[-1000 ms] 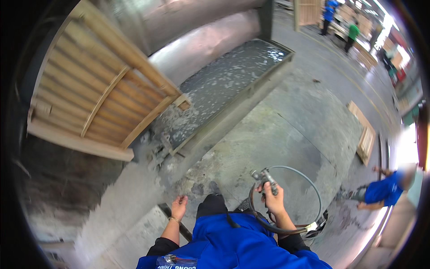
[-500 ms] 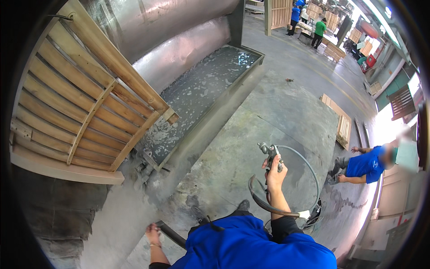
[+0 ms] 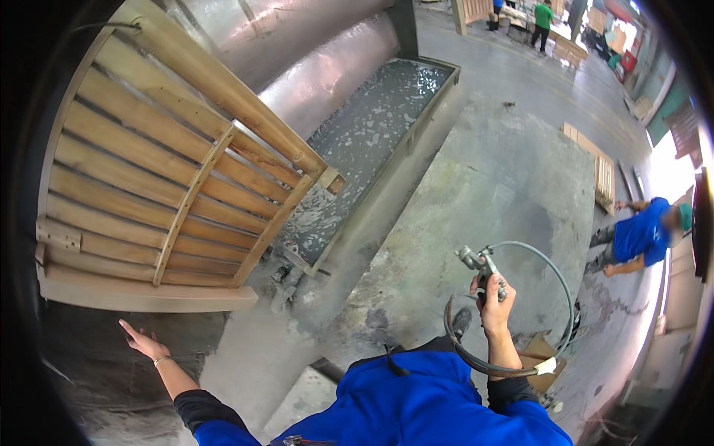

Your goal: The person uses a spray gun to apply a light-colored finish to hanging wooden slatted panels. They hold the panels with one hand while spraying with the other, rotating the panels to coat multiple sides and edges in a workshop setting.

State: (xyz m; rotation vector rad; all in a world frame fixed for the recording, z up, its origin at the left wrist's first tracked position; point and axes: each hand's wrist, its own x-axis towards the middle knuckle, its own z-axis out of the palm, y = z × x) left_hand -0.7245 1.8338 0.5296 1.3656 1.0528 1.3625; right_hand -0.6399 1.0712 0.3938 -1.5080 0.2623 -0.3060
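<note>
My right hand (image 3: 494, 306) grips a metal spray gun (image 3: 473, 259), its nozzle pointing up and to the left. A grey-green hose (image 3: 567, 282) loops from the gun, and a darker hose (image 3: 452, 333) curves beneath it past my forearm. Out to the left, my left hand (image 3: 146, 345) is held with fingers stretched and nothing in it. Just above that hand in view is the lower rail of a slatted wooden panel (image 3: 149, 296); I see no contact. The panel hangs tilted, with a wire or hook (image 3: 111, 25) at its upper corner.
Beyond the panel, a long trough (image 3: 387, 111) of grey, foamy water lies under a shiny metal sheet (image 3: 335, 63). A co-worker in blue (image 3: 641, 232) stands at the right, near a slatted wooden piece (image 3: 604, 182). Another person in green (image 3: 543, 16) is far back.
My left hand has swung up and left, from beside a dark tube to below the panel's lower rail. My right hand keeps the spray gun. The whole view has shifted leftward.
</note>
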